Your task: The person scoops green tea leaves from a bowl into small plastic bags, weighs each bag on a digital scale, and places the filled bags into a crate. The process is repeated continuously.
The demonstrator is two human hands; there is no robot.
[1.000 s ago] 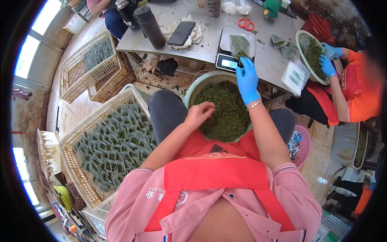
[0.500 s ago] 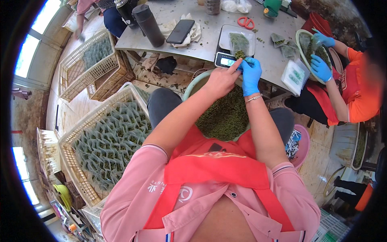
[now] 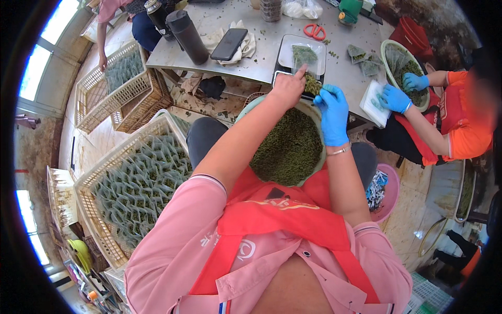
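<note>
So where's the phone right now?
In the head view, the black phone lies on the pale cloth on the metal table, left of the scale and just right of the nearer dark bottle.

packing workshop: metal table [image 3: 341,79], weighing scale [image 3: 285,52], plastic crate [image 3: 97,222], filled bags [image 3: 144,188]

I can pass over the desk [image 3: 263,58] between the phone [image 3: 229,44] and the scale [image 3: 285,49]. Red scissors [image 3: 315,32] block me just beyond the scale, filled bags [image 3: 357,54] to its right, and a tall dark flask [image 3: 187,37] beside the phone.
</note>
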